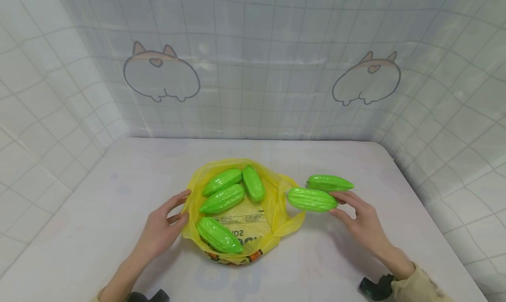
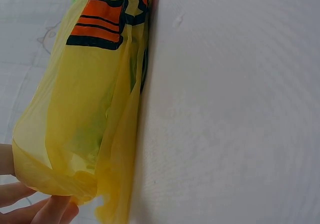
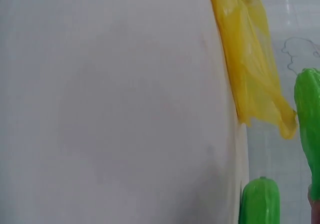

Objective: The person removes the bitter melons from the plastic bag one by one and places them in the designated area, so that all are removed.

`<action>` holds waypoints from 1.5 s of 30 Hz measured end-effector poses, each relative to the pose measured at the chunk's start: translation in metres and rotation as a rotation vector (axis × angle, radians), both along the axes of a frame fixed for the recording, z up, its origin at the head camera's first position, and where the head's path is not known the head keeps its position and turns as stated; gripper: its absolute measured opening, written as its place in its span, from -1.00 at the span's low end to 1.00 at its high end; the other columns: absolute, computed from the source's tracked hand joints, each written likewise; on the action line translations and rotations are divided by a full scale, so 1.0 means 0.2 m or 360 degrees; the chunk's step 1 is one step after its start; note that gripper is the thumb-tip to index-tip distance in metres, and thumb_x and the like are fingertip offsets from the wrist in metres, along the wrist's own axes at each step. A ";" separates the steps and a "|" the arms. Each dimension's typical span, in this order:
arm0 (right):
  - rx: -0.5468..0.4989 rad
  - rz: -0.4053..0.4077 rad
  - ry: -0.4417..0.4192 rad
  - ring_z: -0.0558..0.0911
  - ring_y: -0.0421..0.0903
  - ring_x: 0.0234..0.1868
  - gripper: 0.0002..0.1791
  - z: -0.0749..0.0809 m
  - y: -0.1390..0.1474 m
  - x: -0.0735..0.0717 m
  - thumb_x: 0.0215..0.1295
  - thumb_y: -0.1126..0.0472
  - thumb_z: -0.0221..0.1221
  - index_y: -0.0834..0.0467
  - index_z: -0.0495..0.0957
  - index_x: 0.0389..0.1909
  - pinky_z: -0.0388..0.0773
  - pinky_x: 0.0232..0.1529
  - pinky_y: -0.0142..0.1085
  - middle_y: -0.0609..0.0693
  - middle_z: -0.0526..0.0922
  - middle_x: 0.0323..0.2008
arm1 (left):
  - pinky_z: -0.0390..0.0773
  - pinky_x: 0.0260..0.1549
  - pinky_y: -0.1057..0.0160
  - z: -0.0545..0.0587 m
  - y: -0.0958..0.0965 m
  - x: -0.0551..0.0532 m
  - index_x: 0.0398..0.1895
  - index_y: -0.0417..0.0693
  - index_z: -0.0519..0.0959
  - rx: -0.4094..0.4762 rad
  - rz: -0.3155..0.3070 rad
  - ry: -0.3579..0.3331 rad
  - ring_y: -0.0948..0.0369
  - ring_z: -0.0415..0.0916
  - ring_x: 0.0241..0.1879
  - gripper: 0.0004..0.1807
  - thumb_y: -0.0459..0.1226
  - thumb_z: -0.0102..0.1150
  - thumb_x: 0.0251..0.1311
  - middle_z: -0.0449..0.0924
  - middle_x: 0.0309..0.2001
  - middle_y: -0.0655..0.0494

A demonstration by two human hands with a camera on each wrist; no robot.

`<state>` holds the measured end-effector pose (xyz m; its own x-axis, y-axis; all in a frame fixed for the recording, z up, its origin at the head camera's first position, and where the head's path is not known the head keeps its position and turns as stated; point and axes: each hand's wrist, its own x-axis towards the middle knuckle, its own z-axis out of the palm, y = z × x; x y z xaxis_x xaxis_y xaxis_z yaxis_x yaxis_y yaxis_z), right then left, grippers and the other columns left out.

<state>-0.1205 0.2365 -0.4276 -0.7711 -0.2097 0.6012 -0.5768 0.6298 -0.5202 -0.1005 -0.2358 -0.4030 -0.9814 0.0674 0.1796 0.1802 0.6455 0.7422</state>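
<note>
The right hand (image 1: 361, 225) holds a green vegetable (image 1: 311, 199) raised above the surface (image 1: 150, 170), just right of the yellow bag (image 1: 272, 207), its fingers pinched around one end. The left hand (image 1: 164, 227) pinches the bag's left rim, fingers closed on the film. Four vegetables (image 1: 220, 235) lie inside the bag; a spare vegetable (image 1: 330, 182) rests to its right, behind the held one. The loose handle (image 1: 295, 223) on the bag's right could snag the raised vegetable, and the end-only grip might let its glossy skin slip; a slack left hold could let the mouth sag. The pale surface extends all around the bag; behind it stands a grid-patterned wall (image 1: 253, 109) with two cartoon outlines (image 1: 162, 76).
</note>
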 end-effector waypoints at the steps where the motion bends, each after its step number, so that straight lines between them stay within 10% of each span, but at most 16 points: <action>1: 0.0000 -0.0003 0.0002 0.54 -0.37 -0.05 -0.42 0.00 0.01 0.00 -0.04 0.47 0.44 0.18 0.63 0.10 0.43 0.01 -0.69 -0.04 0.68 -0.07 | 0.65 0.06 0.07 0.00 0.00 0.00 0.44 -0.01 0.35 -0.0002 0.0001 -0.0001 -0.15 0.44 0.28 -0.42 -0.41 0.07 0.35 0.44 0.33 -0.19; 45: 0.0111 -0.0147 -0.0191 0.49 -0.49 -0.08 -0.50 -0.13 0.24 -0.09 0.09 0.38 0.40 0.20 0.61 0.11 0.35 -0.02 -0.73 -0.01 0.69 -0.05 | 0.64 0.08 0.04 -0.01 0.00 0.00 0.45 0.00 0.33 -0.0026 0.0004 -0.0018 -0.14 0.42 0.30 -0.41 -0.39 0.08 0.35 0.43 0.34 -0.18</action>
